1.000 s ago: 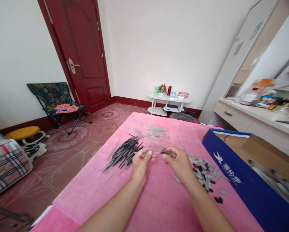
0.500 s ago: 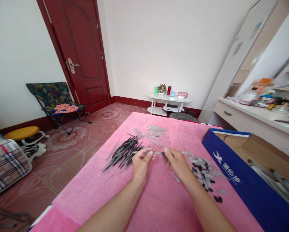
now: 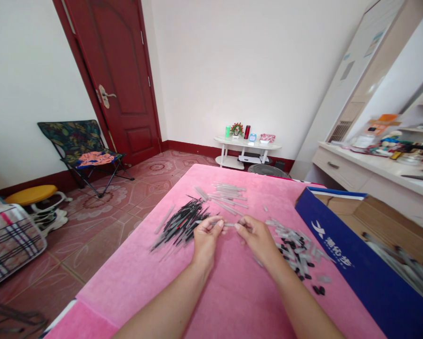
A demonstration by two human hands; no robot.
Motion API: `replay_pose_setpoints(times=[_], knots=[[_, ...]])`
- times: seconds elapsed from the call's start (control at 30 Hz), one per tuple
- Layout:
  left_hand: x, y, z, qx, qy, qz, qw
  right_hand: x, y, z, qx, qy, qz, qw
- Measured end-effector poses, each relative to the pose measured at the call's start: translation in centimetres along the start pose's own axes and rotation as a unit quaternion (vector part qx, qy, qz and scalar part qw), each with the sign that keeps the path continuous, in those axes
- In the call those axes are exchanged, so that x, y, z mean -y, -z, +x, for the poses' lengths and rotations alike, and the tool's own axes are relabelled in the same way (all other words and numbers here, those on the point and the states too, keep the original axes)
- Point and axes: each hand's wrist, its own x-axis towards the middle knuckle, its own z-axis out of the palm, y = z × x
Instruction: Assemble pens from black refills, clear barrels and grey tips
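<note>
Between my two hands runs a thin, pale, translucent pen, held level above the pink cloth. My left hand pinches its left part between thumb and fingers. Its right end is in the closed fingers of my right hand, which hide the tip. Left of my left hand lies a heap of black pen refills. Beyond my hands are several clear pen barrels, loosely side by side. A scatter of clear pen caps and small black pieces lies right of my right hand.
The pink cloth covers the table. A blue open cardboard box at the right holds several pens. Beyond stand a white side table and a dresser; a folding chair is by the red door.
My right hand has shifted slightly left along the pen, so less of it shows between my hands. My left hand stays in place.
</note>
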Motion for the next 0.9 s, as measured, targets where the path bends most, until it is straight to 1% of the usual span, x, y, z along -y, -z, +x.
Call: replay_pose_setpoints(times=[0.07,0.2,0.33,0.5,0.63,0.8,0.9], knots=[[0.1,0.05,0.02,0.002,0.002,-0.004,1.0,0.06,0.02,0.0,0.004,-0.008,-0.017,1.0],[0.28,0.16,0.13,-0.003,0.006,-0.016,1.0,0.14,0.12,0.03,-0.018,0.0,-0.035,0.999],[0.37,0.23,0.18,0.002,0.006,-0.016,1.0,0.06,0.14,-0.03,-0.001,-0.005,-0.044,0.999],[0.36,0.28,0.17,0.008,0.005,-0.02,1.0,-0.01,0.09,-0.12,-0.015,-0.005,-0.039,0.999],[0.27,0.26,0.18,0.01,0.009,-0.018,1.0,-0.06,0.02,-0.13,0.012,-0.023,-0.054,0.998],[0.27,0.26,0.2,0.011,0.008,-0.015,1.0,0.07,0.01,-0.13,-0.013,-0.001,-0.08,0.997],[0.19,0.21,0.18,0.012,0.01,-0.017,1.0,0.36,0.15,-0.15,0.006,-0.014,-0.088,0.996]])
